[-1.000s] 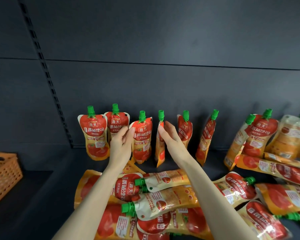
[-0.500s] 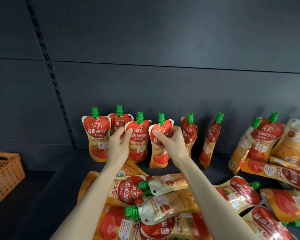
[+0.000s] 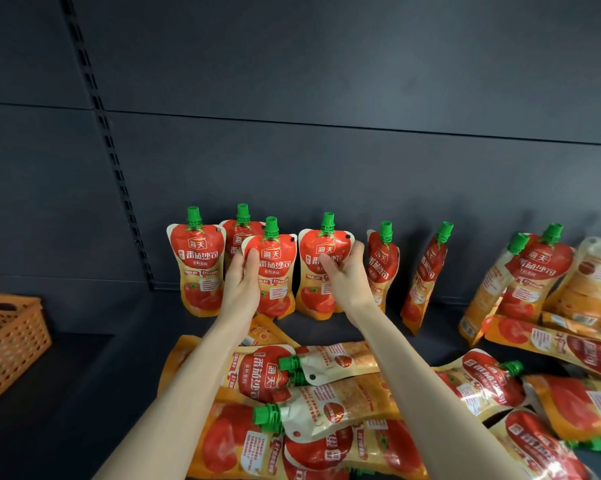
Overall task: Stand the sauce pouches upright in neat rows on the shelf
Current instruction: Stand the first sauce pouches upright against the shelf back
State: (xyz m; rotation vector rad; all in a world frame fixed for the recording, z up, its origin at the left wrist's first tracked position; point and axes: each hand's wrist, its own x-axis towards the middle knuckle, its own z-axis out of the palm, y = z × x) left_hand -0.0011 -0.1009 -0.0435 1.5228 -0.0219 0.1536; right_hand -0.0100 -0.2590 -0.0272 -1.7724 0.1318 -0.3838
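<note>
1. The left hand (image 3: 241,284) grips the left pouch (image 3: 278,278) by its side edge, thumb on the front. The right hand (image 3: 345,277) grips the right pouch (image 3: 311,296) the same way. Both pouches stand on the shelf (image 3: 146,320), near the back panel.
2. Settle each base flat before letting go.
3. Align fronts and caps with the end pouch (image 3: 196,268), just left of the left hand.
4. Release gently; the loose pouches (image 3: 330,389) under the forearms could snag.

The light is dim and even, from the front, so the glossy pouches (image 3: 198,258) glow with small glare spots against a murky back wall (image 3: 326,81). Faint shadows lie behind them. The slotted rail (image 3: 98,109) bows with wide-angle distortion.
</note>
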